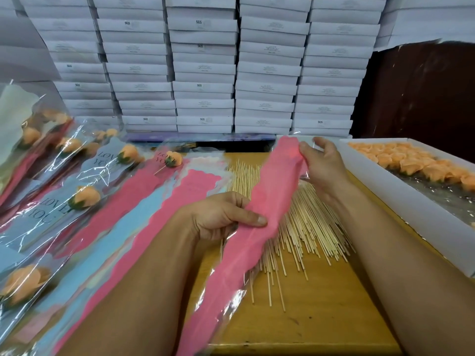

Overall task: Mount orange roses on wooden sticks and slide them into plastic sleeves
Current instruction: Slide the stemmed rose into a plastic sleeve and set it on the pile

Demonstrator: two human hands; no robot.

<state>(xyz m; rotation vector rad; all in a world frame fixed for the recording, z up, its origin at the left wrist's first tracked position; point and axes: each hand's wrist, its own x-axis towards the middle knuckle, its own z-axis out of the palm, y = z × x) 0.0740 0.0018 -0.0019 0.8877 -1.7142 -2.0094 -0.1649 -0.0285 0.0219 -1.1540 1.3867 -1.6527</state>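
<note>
A long pink plastic sleeve point(259, 214) slants from bottom centre up to the right, over a heap of thin wooden sticks point(305, 227). My left hand point(221, 214) pinches the sleeve at its middle. My right hand point(323, 168) grips its upper end, fingers at the opening. No rose shows inside this sleeve. Loose orange roses point(416, 160) fill a white box point(401, 201) on the right. One rose on a stick point(172, 159) lies bare at the upper left of the sticks.
Finished sleeved roses point(84, 196), some printed "LOVE YOU", fan out on the left over pink and blue empty sleeves point(159, 201). Stacked white cartons point(203, 68) form a wall behind. The work surface is a brown cardboard box point(321, 304).
</note>
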